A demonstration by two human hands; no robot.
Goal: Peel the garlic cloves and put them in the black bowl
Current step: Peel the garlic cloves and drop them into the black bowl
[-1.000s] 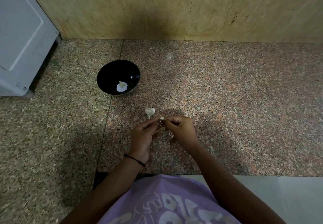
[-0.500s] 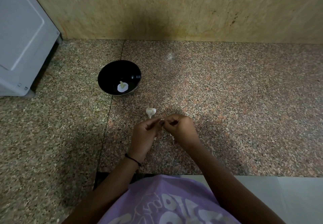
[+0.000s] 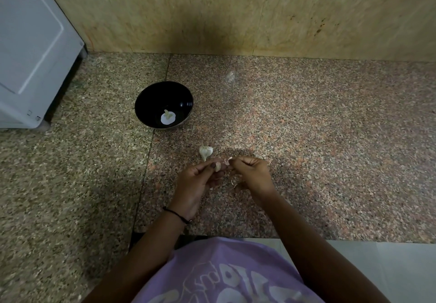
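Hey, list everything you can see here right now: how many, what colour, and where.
black bowl: one, black, on the counter, beyond and left of the hands
garlic piece: one, white with a stem, at the bowl's bottom
garlic bulb: one, off-white, on the counter just beyond the hands
garlic clove: one, pale, between the hands
peel strip: one, pinkish white, coming off the clove
counter: one, speckled brown granite
wall: beige, behind the counter
appliance: one, white, far left
wristband: one, black, left wrist
shirt: purple, bottom
left hand: pinches the clove
right hand: pinches the peel strip
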